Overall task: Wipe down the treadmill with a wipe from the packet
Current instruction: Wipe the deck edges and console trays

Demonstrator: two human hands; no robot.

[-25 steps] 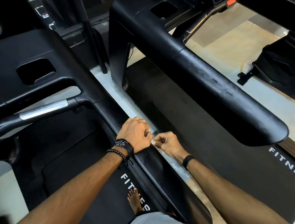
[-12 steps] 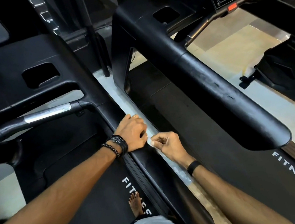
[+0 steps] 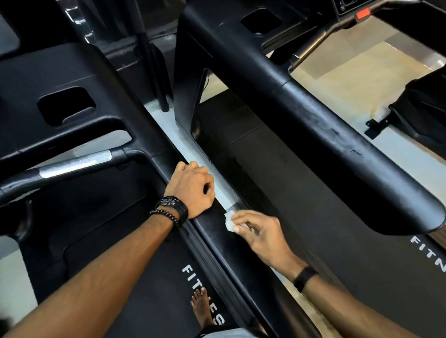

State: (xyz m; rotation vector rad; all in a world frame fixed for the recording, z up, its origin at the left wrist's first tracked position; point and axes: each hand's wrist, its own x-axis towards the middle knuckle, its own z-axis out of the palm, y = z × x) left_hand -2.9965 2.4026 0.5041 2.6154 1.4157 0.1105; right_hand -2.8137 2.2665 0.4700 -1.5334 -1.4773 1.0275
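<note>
The right hand (image 3: pixel 260 234) pinches a small white wipe (image 3: pixel 229 222) at its fingertips, on the rail (image 3: pixel 219 242). The left hand (image 3: pixel 192 189), fingers curled, rests on the rail just beyond the wipe.

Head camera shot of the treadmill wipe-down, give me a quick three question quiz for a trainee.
1. True or false: the right hand pinches a white wipe.
2. Where does the left hand rest? A) on the treadmill's side rail B) on the red button C) on the floor
3. Fill in: the white word printed on the belt beside the bare foot begins "FIT" and is partly ____ by the foot.

Key: 1 true; 2 A; 3 hidden.
</note>
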